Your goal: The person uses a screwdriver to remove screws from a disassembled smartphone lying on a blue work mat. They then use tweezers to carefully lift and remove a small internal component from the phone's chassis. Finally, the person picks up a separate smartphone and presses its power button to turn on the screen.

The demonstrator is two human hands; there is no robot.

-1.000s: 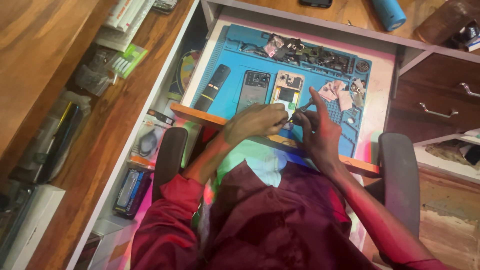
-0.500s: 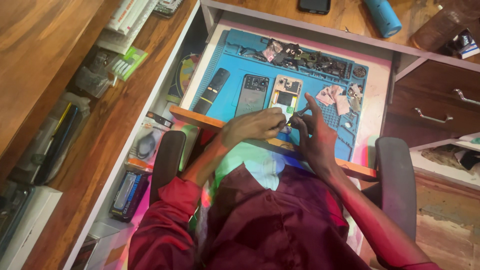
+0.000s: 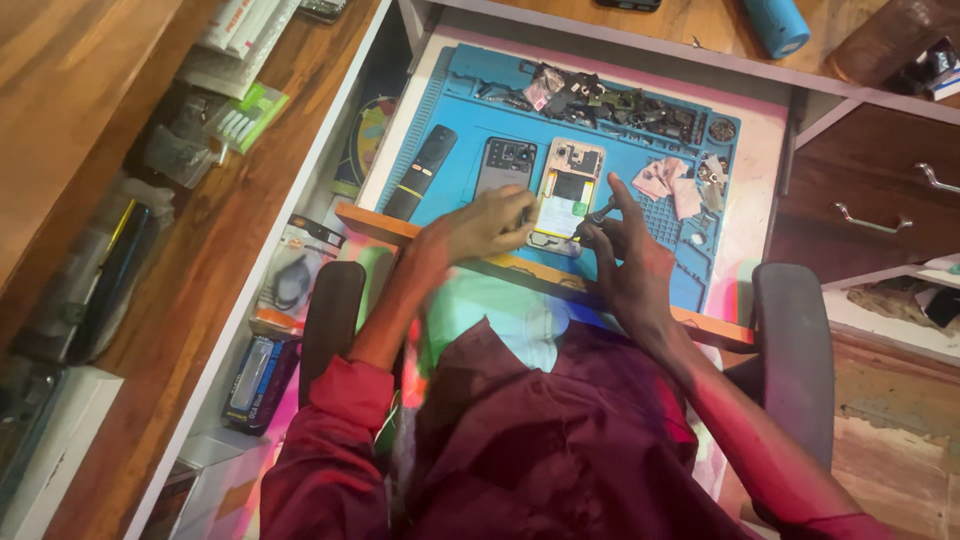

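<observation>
Open phone lies face down, back cover off, on the blue mat, near the mat's front edge, roughly mid-width. Left hand sits at the phone's left edge, fingers curled against its side, pinning it to the mat; can't tell how firm the grip is. Right hand is at the phone's lower right corner, index finger extended upward, thumb and other fingers pinched round a thin dark tool whose tip meets the phone's right edge; tool type too small to tell. Just left of the phone: a grey back cover with camera cutout, lying flat. Left of that: a black remote with a yellow button, angled. Behind the phone, along the mat's far edge: a heap of small parts. Right of the phone: pinkish scraps and small metal bits. Mat rests on a pulled-out shelf with a wooden front rim. Far beyond the phone, on the desktop: blue cylinder. Right of the phone, past the mat: brown drawers with metal handles.
</observation>
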